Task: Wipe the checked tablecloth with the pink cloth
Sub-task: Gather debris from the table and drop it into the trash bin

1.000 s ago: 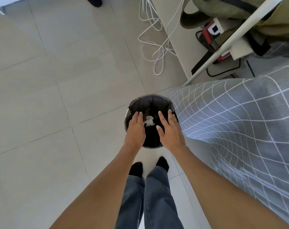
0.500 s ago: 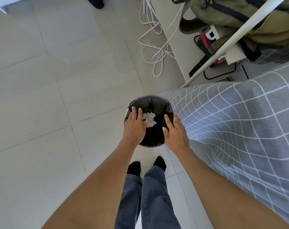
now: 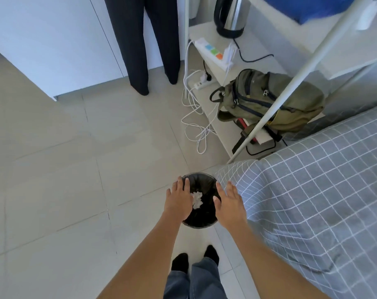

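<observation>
Two bare hands are all we have at work here, and neither holds anything; going from the left, we see pale floor tiles (image 3: pixel 53 180) with nothing of the task on them; then our left hand (image 3: pixel 179 201) spread flat, fingers apart, its grip open, over the near-left part of the black-lined bin (image 3: pixel 201 222); a crumpled white scrap (image 3: pixel 197 199) lies in the bin between our two hands; our right hand (image 3: pixel 229 205) is likewise spread with an open grip, over the bin's right rim and just beside the hanging corner of the checked tablecloth (image 3: pixel 312 201); the tablecloth, grey with white lines, covers the table on our right and drapes down over its edge close to the bin.

We cannot find the pink cloth anywhere in this view; it may lie farther along the table, out of sight, but we cannot say; so we judge that the wiping itself is not in hand now; the step looks to us like dropping waste into the bin or brushing off our palms, a side errand to the task; whether the tablecloth is already wiped we cannot tell, though its visible stretch shows no clear crumbs or spills.

As we judge it, the next move calls for turning right toward the table, locating the pink cloth, closing one hand on it, and laying it flat on the tablecloth for broad strokes, taking care not to drag the loose fabric off the edge.
</observation>
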### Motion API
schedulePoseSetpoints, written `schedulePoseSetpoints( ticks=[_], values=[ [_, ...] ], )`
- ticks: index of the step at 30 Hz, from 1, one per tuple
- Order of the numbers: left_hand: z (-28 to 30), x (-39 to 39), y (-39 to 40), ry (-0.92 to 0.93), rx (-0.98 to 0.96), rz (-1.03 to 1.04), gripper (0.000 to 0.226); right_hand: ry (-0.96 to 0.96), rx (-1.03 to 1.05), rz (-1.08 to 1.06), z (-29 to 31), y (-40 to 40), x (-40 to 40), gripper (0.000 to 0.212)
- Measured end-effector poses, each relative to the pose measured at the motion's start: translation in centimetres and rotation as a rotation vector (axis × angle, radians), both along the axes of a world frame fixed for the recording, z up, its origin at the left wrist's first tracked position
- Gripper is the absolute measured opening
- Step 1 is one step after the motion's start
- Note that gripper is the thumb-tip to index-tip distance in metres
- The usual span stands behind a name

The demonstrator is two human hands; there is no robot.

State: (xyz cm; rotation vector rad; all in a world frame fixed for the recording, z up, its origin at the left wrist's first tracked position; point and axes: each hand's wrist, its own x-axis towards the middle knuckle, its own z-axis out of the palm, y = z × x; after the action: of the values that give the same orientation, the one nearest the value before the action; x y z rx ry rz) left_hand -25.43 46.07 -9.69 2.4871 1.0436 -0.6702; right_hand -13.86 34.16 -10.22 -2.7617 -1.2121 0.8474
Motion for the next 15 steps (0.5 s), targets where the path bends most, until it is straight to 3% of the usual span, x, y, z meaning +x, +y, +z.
schedulePoseSetpoints(
  ticks=[15],
  values=[
    [17.3, 3.6, -1.7, -0.108, 0.186, -0.311, 0.061, -0.208, 0.025, -0.153, 16.5, -6.7, 1.5, 0.057]
  ],
)
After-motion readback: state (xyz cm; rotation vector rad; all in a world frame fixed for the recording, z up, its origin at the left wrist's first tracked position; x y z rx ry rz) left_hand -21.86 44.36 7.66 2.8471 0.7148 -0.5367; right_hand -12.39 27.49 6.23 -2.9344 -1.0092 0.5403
